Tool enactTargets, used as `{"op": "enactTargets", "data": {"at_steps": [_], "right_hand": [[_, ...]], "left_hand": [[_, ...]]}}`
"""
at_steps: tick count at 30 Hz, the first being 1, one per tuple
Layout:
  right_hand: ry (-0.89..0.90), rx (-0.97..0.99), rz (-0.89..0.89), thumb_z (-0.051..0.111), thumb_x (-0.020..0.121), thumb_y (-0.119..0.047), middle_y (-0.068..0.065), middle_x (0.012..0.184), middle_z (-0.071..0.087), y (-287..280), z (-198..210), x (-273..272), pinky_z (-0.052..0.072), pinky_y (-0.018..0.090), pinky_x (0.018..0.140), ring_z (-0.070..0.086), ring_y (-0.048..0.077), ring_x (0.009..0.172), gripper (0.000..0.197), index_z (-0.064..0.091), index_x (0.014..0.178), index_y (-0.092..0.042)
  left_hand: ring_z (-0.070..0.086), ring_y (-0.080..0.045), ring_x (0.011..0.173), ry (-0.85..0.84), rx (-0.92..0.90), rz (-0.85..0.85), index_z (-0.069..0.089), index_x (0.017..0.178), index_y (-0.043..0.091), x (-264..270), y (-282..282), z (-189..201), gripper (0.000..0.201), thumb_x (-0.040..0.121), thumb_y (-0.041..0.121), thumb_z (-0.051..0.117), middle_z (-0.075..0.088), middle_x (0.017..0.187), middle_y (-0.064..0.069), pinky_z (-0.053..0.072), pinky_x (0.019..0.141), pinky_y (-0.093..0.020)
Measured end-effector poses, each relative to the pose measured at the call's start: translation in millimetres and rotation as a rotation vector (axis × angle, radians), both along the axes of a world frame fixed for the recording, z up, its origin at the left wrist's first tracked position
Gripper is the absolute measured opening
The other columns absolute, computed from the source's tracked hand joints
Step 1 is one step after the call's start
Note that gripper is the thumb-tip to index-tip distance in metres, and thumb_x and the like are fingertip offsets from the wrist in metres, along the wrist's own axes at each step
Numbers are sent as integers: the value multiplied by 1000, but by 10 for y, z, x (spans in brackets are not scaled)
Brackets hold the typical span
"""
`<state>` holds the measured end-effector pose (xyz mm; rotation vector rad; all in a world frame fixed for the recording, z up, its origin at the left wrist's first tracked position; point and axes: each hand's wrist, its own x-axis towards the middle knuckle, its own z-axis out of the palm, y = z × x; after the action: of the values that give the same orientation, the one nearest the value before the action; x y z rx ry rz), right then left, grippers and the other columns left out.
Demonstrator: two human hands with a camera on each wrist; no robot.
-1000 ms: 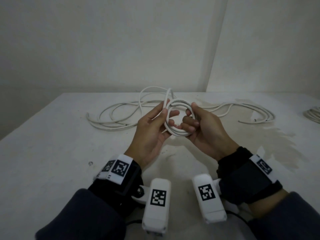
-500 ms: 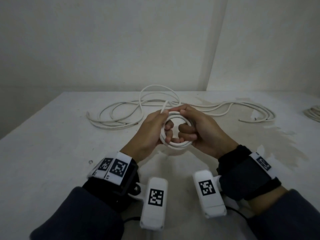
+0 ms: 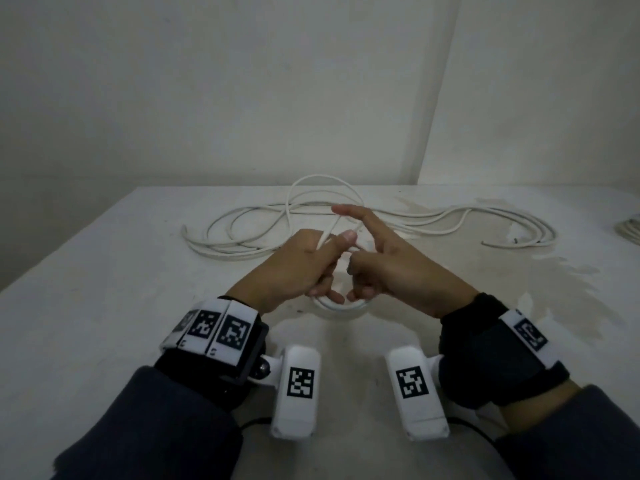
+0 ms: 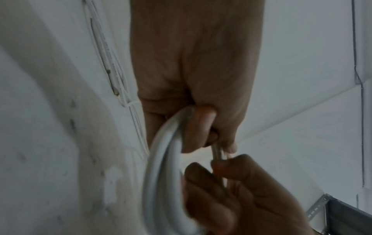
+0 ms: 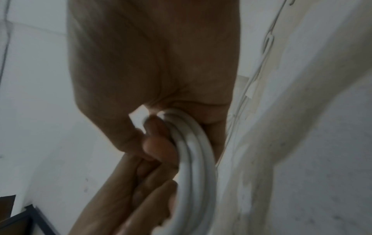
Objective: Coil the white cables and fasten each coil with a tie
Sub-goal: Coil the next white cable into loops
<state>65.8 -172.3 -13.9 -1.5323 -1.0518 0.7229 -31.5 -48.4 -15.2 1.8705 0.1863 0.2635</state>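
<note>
A small coil of white cable (image 3: 341, 306) hangs between both hands just above the table, and only its lower arc shows in the head view. My left hand (image 3: 311, 268) grips the coil's left side, fingers curled through the coil (image 4: 161, 174), and pinches a loose strand (image 3: 330, 230) that runs up to the far cable. My right hand (image 3: 381, 265) grips the right side, fingers curled round the turns (image 5: 193, 159), with its index finger (image 3: 349, 211) held straight out. No tie is in view.
The rest of the white cable (image 3: 242, 237) sprawls in loose loops across the far half of the stained white table (image 3: 104, 306), reaching right to a free end (image 3: 502, 242). Another cable bundle (image 3: 630, 230) lies at the right edge. Walls stand close behind.
Both hands have rolled knuckles-up and sunk toward the table, so the coil that faced me is now mostly hidden under them. The right index finger has straightened out.
</note>
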Motion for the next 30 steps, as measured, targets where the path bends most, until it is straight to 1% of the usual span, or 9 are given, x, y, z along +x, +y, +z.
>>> {"op": "enactTargets", "data": {"at_steps": [2,4,7,9,11,15,18,23,30], "right_hand": [[-229,-13,-62,56,85,-14,12,65,57,-30,21,33,47,29,66,55,17,60,45,45,117,-43],[-323,-20,-116,55,75,-33,6,80,59,-64,23,123,41,24,75,54,6,75,32,53,104,-47],[-418,-1,-256,57,81,-31,-2,111,46,-97,11,230,29,22,92,41,7,111,14,62,89,-42],[-562,32,-233,63,88,-27,-10,106,51,-121,24,245,30,20,93,47,5,108,11,60,84,-37],[-597,119,-194,68,87,-22,-14,87,63,-138,53,252,39,18,85,58,0,88,13,61,80,-30],[-521,298,-318,76,78,-26,-13,64,64,-135,100,275,42,14,65,57,-1,63,14,64,70,-24],[-428,365,-348,75,75,-33,1,61,63,-133,138,215,40,20,56,53,7,58,21,65,69,-16],[-40,361,-257,68,84,-15,16,74,53,-126,116,193,37,19,47,43,11,59,22,55,68,-10],[276,288,-168,68,75,-15,4,78,64,-36,15,157,45,18,54,57,12,73,14,60,62,-14]], "left_hand": [[42,-7,32,39,90,11,59,73,4,-8,-4,3,43,97,37,47,39,41,2,58,70,-52],[51,-9,35,62,166,32,57,81,-7,2,10,-8,49,95,40,50,43,43,1,57,68,-52],[66,-21,47,51,289,63,52,69,9,19,39,-3,41,92,43,53,48,52,2,47,49,-30],[68,-22,50,26,332,86,46,63,15,20,49,-12,42,91,44,54,47,53,3,36,41,-21],[67,-22,49,-2,322,93,43,62,13,24,64,-25,44,90,46,55,45,53,3,43,45,-29],[52,-11,35,-84,139,116,50,75,-10,32,42,-10,55,87,43,58,40,49,-3,53,63,-62],[40,-8,32,-196,26,147,51,70,-3,29,-3,20,41,91,32,57,38,42,1,58,54,-44],[30,-9,33,-354,-170,241,47,62,12,32,21,3,37,95,29,50,32,41,5,49,47,-25],[24,-8,36,-371,-354,311,38,55,20,53,35,-44,44,94,38,49,23,47,5,37,40,-20]]}}
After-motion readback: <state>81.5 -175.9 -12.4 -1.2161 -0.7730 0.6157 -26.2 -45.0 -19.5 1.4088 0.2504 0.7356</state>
